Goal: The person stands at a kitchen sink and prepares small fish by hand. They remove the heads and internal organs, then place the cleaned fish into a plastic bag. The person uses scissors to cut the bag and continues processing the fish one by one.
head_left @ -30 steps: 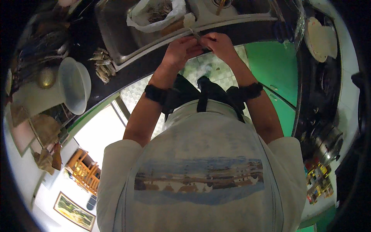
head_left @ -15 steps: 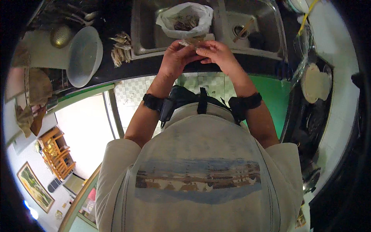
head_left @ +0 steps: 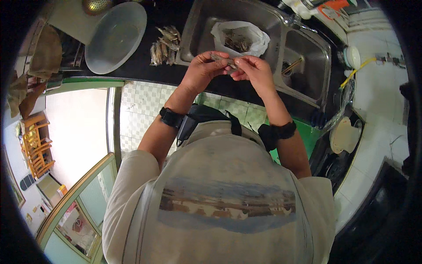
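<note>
Between the fingertips of both hands is a small slender dried fish (head_left: 223,59), held at the front edge of the sink. My left hand (head_left: 203,70) pinches one end of it with thumb and fingers. Close beside it, my right hand (head_left: 257,74) has its fingers closed on the other end; part of the fish is hidden by the fingers. Just beyond my hands, a white plastic bag (head_left: 260,40) stands open in the left sink basin with more small fish inside. A pile of similar small fish (head_left: 163,47) lies on the black counter, left of the sink.
A large translucent plastic bowl (head_left: 115,42) rests on the counter at far left, near a golden strainer (head_left: 97,4). The steel sink's right basin (head_left: 310,75) has chopsticks (head_left: 292,65) by its drain. A stove with a pale lid (head_left: 345,135) is at right.
My view has turned, so the sink and counter appear tilted and shifted. Both hands stay together in front of the bag, and the fish shows more plainly between them.
</note>
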Available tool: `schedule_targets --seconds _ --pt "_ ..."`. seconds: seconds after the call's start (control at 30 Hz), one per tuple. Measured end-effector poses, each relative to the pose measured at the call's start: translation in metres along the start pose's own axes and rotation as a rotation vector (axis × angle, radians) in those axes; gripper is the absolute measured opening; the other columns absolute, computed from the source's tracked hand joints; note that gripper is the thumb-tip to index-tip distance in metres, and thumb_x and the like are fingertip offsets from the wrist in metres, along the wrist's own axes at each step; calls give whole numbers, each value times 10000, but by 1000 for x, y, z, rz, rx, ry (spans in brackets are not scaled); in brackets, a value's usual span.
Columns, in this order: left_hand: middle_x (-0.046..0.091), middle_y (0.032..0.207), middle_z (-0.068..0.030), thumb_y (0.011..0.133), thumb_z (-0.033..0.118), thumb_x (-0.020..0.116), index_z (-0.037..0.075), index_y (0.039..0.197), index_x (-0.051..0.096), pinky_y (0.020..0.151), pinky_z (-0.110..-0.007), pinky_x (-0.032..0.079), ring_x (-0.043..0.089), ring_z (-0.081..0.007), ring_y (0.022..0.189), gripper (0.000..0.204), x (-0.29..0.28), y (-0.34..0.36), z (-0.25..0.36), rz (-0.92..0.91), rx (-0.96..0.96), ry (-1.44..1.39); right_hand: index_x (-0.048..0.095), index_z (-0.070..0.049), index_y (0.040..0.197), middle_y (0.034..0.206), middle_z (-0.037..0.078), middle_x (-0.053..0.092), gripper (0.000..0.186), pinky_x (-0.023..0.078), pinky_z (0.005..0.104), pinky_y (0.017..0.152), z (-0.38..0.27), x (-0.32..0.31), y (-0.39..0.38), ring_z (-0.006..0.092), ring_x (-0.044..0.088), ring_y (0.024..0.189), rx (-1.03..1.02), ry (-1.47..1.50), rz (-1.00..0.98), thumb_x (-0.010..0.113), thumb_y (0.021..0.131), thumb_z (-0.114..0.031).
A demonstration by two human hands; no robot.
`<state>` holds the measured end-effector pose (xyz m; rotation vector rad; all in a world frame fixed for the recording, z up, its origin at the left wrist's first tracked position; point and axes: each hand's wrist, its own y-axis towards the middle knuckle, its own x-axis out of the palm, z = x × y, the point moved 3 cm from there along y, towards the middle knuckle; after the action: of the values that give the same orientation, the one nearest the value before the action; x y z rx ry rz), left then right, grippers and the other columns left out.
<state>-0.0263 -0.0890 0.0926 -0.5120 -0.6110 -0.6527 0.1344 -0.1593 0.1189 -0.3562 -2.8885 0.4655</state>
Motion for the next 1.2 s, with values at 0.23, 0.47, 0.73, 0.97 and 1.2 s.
schedule_targets --seconds 0.23,0.47,0.73,0.97,1.2 --pt "679 936 -102 911 107 638 -14 1038 638 710 -294 566 676 -176 793 175 -42 -6 32 173 -23 -22 674 15 975 767 37 665 150 484 218 577 -8 49 26 73 589 636 -123 -299 -74 692 868 -89" --pt "676 976 -90 933 150 612 20 1066 629 700 -297 560 679 -185 775 186 -99 -17 80 336 69 61 664 17 947 757 38 663 167 519 232 589 -4 104 72 88 613 632 5 -367 -219 699 864 -123" --pt "674 988 -94 939 147 594 4 1133 588 658 -267 546 681 -182 766 241 -168 -60 123 538 134 283 637 23 1128 930 99 696 327 549 267 662 39 148 140 139 676 782 88 -339 -164 712 858 -146" --pt "682 953 -69 923 146 621 -1 1101 613 690 -275 540 658 -144 794 232 -174 -72 101 422 -75 348 628 -18 1191 1066 84 685 359 535 265 732 35 107 126 124 646 889 -22 -578 -154 707 863 -140" --pt "678 1009 -93 918 166 630 7 1139 611 722 -280 534 653 -144 838 272 -144 -23 90 242 -89 486 686 -39 1084 968 129 713 326 527 306 776 23 -29 50 188 681 868 -12 -687 298 745 817 -215"
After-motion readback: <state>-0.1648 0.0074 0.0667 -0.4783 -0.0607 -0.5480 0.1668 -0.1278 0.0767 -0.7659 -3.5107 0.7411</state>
